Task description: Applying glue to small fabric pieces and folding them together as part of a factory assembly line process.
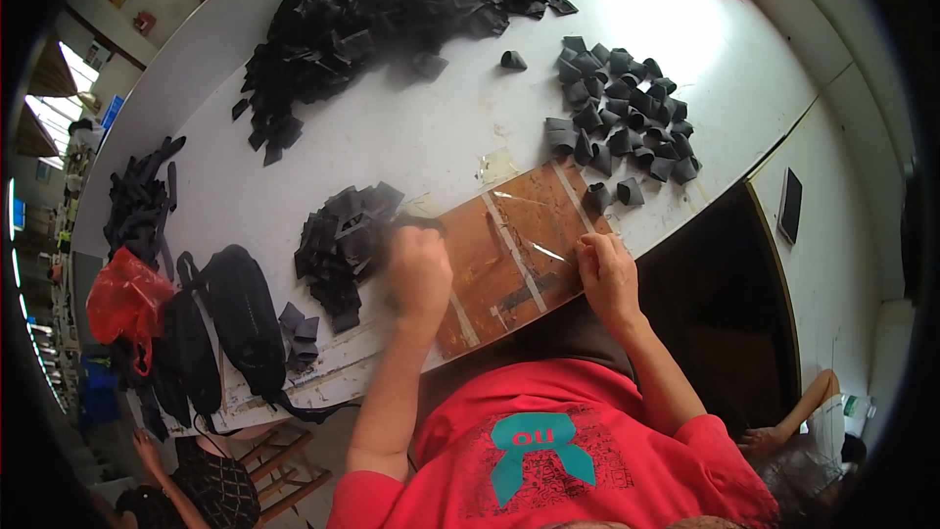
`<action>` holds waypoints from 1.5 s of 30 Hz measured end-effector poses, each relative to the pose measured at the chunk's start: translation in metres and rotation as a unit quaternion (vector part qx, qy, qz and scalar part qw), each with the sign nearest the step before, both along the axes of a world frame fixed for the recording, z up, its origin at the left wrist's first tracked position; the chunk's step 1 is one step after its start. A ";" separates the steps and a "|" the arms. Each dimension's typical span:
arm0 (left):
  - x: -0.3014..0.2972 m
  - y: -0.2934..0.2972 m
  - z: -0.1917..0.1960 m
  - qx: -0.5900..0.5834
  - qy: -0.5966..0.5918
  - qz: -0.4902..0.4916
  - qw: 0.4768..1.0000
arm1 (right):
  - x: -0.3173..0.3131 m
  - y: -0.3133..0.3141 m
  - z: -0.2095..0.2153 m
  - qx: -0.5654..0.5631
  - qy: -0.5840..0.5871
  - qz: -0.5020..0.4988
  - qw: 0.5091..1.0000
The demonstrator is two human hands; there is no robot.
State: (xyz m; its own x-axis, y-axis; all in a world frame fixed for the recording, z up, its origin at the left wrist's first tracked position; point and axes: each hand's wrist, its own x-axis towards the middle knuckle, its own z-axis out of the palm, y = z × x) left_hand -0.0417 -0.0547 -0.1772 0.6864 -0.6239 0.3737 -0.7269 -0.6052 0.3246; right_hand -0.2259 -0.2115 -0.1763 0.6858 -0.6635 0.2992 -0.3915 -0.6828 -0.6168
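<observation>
Blurred by motion, my left hand (419,269) is closed at the near pile of flat black fabric pieces (338,240). A dark fabric piece (423,222) shows at its fingertips. My right hand (609,279) is pinched at the right end of a brown board (490,279); what its fingers hold, if anything, is hidden. The board lies slanted along the table's near edge, crossed by pale strips of tape. Past its far right corner sits a group of black pieces bent into loops (627,113), with one loop (512,60) lying apart.
A large heap of flat black pieces (392,10) covers the far table (323,137). At left are dark strips (142,196), a red plastic bag (127,299) and a black bag (240,318). A phone (790,206) lies right of a dark gap. Other people sit at both lower sides.
</observation>
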 end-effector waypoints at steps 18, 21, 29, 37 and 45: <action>-0.001 0.003 -0.016 -0.094 -0.039 -0.003 0.995 | 0.013 -0.003 -0.024 -0.166 -0.162 -0.029 0.972; -0.002 0.003 -0.016 -0.094 -0.030 0.000 0.995 | 0.012 -0.004 -0.025 -0.163 -0.154 -0.030 0.974; 0.001 0.005 -0.019 -0.116 -0.028 -0.003 0.993 | 0.012 -0.003 -0.024 -0.155 -0.132 -0.018 0.979; 0.002 0.005 -0.020 -0.121 -0.017 -0.003 0.993 | 0.012 -0.003 -0.022 -0.155 -0.134 -0.023 0.978; -0.002 0.005 -0.012 -0.098 -0.035 -0.012 0.994 | 0.014 -0.002 -0.018 -0.161 -0.129 -0.018 0.978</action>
State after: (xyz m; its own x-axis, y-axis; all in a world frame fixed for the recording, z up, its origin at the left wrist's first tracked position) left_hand -0.0441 -0.0494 -0.1892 0.6393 -0.5505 0.5368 -0.7660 -0.5166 0.3826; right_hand -0.2123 -0.2137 -0.1944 0.5373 -0.5296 0.6564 -0.2790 -0.8460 -0.4543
